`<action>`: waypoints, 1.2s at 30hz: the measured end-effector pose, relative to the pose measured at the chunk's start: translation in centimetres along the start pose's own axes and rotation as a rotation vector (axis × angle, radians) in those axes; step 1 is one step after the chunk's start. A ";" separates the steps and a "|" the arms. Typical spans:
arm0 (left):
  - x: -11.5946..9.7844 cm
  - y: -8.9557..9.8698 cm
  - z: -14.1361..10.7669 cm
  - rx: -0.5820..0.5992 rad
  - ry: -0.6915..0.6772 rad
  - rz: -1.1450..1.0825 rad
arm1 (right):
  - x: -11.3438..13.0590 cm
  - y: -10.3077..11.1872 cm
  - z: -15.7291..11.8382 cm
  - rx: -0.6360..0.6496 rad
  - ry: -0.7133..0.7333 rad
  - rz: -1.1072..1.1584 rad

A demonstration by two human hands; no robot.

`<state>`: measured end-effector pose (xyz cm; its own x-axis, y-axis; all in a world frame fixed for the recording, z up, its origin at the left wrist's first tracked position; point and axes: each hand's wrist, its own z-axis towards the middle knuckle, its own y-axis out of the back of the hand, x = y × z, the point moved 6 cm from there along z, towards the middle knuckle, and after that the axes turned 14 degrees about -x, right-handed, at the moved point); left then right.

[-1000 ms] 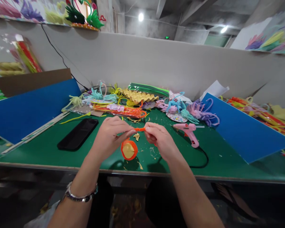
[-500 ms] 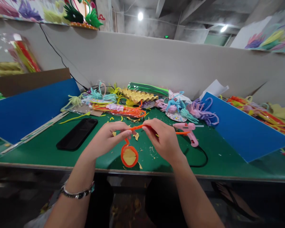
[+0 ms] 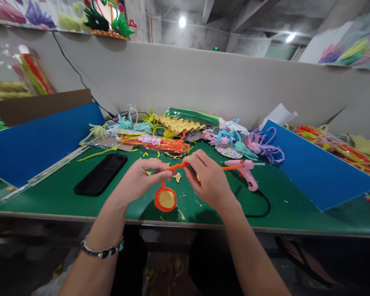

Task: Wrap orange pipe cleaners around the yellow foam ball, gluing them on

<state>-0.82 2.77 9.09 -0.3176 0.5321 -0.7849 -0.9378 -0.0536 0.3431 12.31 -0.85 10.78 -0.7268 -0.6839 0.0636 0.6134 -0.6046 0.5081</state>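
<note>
Both my hands grip an orange pipe cleaner (image 3: 177, 166), twisted along the stretch between them. My left hand (image 3: 148, 174) pinches it between thumb and fingers. My right hand (image 3: 205, 174) is closed round it further along, and a straight end sticks out past that hand, in front of the pink glue gun (image 3: 248, 174). Beneath my left fingers hangs a ring of orange pipe cleaner (image 3: 157, 201) with a pale yellow disc (image 3: 167, 199) inside. It dangles over the green table (image 3: 216, 222).
A black phone (image 3: 101, 174) lies left of my hands. Blue boards (image 3: 323, 172) stand at both sides. At the back are bundled pipe cleaners (image 3: 163, 144), a yellow wavy piece (image 3: 179, 123) and pastel pompom-like bunches (image 3: 228, 135). Yellow scraps litter the tabletop.
The hanging ring has swung slightly left and up and tilted. My right hand has shifted a little left and turned, and the free pipe cleaner end points higher.
</note>
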 end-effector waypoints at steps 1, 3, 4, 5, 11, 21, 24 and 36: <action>0.0 -0.1 0.0 -0.001 0.001 -0.004 | 0.2 -0.2 -0.1 0.005 0.039 -0.025; 0.1 -0.1 0.0 -0.004 0.004 -0.008 | 0.5 -0.4 -0.2 0.016 0.103 -0.056; 0.1 -0.1 0.0 -0.005 0.011 -0.016 | 0.7 -0.5 -0.2 0.022 0.120 -0.058; 0.1 -0.1 0.0 -0.003 0.021 -0.030 | 0.8 -0.5 -0.3 0.026 0.125 -0.054; 0.5 -0.8 -0.6 0.252 0.124 -0.228 | 1.4 0.4 -0.2 -0.010 0.181 -0.010; -1.3 -0.5 -0.5 0.146 -0.130 -0.140 | 2.8 1.0 -0.1 -0.013 0.294 -0.018; -2.1 -0.3 -0.7 0.098 -0.257 0.020 | 2.7 1.2 0.1 -0.004 0.254 -0.014; -2.7 -0.6 -0.9 0.037 -0.395 0.167 | 1.2 1.0 0.0 0.047 0.082 0.094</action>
<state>0.51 0.61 10.52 -0.3794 0.8020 -0.4613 -0.8701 -0.1398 0.4726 12.00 -2.26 11.35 -0.6378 -0.7690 0.0430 0.6608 -0.5177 0.5434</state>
